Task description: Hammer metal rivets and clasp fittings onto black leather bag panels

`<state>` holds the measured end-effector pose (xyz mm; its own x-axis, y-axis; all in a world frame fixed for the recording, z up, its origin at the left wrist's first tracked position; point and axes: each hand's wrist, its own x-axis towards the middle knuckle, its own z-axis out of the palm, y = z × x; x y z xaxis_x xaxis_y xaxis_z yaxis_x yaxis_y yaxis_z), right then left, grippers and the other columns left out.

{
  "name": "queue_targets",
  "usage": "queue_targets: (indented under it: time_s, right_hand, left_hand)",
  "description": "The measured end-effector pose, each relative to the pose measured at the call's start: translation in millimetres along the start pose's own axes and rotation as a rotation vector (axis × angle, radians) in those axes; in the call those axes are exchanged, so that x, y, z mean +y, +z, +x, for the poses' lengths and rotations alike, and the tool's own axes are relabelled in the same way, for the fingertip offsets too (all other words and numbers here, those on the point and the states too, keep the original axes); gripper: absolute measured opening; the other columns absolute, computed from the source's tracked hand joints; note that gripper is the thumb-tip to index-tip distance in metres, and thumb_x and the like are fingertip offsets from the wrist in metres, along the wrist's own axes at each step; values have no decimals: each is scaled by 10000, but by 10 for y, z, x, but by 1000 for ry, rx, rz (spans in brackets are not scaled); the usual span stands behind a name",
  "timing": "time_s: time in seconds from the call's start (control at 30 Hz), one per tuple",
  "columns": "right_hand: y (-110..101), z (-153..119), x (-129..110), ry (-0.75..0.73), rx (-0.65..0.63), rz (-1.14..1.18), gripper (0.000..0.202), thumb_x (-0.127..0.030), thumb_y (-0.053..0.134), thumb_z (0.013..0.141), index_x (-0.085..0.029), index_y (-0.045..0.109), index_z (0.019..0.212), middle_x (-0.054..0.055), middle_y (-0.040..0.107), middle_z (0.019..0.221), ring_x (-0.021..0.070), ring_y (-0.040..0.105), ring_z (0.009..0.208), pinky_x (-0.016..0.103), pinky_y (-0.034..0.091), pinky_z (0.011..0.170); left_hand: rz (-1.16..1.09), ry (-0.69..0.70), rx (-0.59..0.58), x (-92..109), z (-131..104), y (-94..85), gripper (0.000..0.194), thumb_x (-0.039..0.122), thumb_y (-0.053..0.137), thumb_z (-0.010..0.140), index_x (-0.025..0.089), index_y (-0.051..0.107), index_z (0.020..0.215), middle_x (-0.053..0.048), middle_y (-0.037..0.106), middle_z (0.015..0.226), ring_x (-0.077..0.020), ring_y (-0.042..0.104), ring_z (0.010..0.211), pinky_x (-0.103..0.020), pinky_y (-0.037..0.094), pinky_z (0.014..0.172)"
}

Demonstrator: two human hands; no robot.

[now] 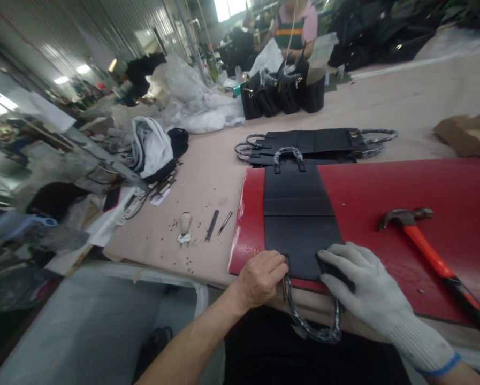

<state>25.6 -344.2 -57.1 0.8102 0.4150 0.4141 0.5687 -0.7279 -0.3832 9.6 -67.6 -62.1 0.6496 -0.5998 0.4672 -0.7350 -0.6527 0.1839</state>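
A black bag panel lies flat on a red board, creased across its middle. One plastic-wrapped handle is fixed at its far end. The other wrapped handle hangs over the table's near edge. My bare left hand is closed on the panel's near left edge, by one end of that handle. My right hand, in a white knit glove, grips the near right edge with bent fingers; its fingertips press on the black material. The handle's right end is partly hidden beneath it.
An orange-handled claw hammer rests on the board's right. Small hand tools and tiny dark bits lie left. More handled black panels are stacked beyond. Black bags stand farther back, near a person. A brown box sits right.
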Motion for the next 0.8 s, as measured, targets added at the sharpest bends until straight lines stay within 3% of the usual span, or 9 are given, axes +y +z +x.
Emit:
queue_targets:
  time_s: [0.1, 0.2, 0.3, 0.43, 0.57, 0.7, 0.8]
  right_hand:
    - [-11, 34, -28, 50, 22, -40, 359, -448, 550, 972, -215, 695, 1204, 128, 659, 1183, 367, 582, 1099, 575, 516, 948]
    - [-31, 25, -24, 2, 23, -29, 383, -470, 580, 951, -215, 679, 1220, 127, 661, 1188, 375, 575, 1125, 574, 517, 954]
    - [-49, 3, 4, -44, -7, -15, 404, -453, 620, 923, -226, 661, 1255, 121, 655, 1217, 369, 583, 1144, 575, 509, 985]
    - [-53, 10, 32, -117, -100, -45, 595, -471, 707, 830, -249, 598, 1371, 120, 587, 1398, 422, 511, 1308, 685, 401, 1104]
    - [-36, 33, 38, -91, -113, -59, 662, -418, 716, 784, -258, 567, 1408, 121, 559, 1449, 429, 493, 1343, 714, 364, 1135]
    - [-35, 48, 35, -70, -121, -31, 645, -435, 709, 792, -275, 580, 1403, 121, 565, 1447, 433, 499, 1343, 722, 350, 1146]
    - [-55, 62, 15, -55, -131, -5, 616, -438, 710, 815, -272, 595, 1396, 120, 564, 1449, 422, 488, 1360, 716, 335, 1164]
  left_hand:
    - [38, -28, -44, 42, 42, 23, 321, 95, 388, 960, 155, 701, 997, -170, 714, 1075, -256, 695, 1027, -432, 622, 897]
    - [43, -65, -46, 69, 79, 25, 292, 98, 400, 971, 144, 688, 983, -166, 708, 1094, -256, 681, 1041, -416, 613, 914]
    - [23, -81, -20, 73, 92, 14, 276, 105, 405, 981, 140, 677, 953, -156, 706, 1088, -250, 676, 1023, -398, 607, 920]
    - [-25, -84, 11, 78, 100, 11, 237, 99, 437, 962, 141, 668, 932, -151, 709, 1069, -254, 681, 991, -396, 616, 884]
    - [-214, -128, 119, 68, 109, -44, 257, 46, 456, 896, 149, 665, 1005, -143, 725, 1085, -247, 694, 1022, -403, 624, 907]
    - [-384, -313, 211, -197, 66, -314, 256, 82, 493, 894, 175, 652, 1071, -123, 733, 1121, -214, 698, 1069, -381, 607, 960]
    - [-123, -629, 173, -641, -15, -616, 169, 197, 547, 917, 176, 676, 1024, -119, 737, 1051, -247, 699, 1006, -407, 584, 921]
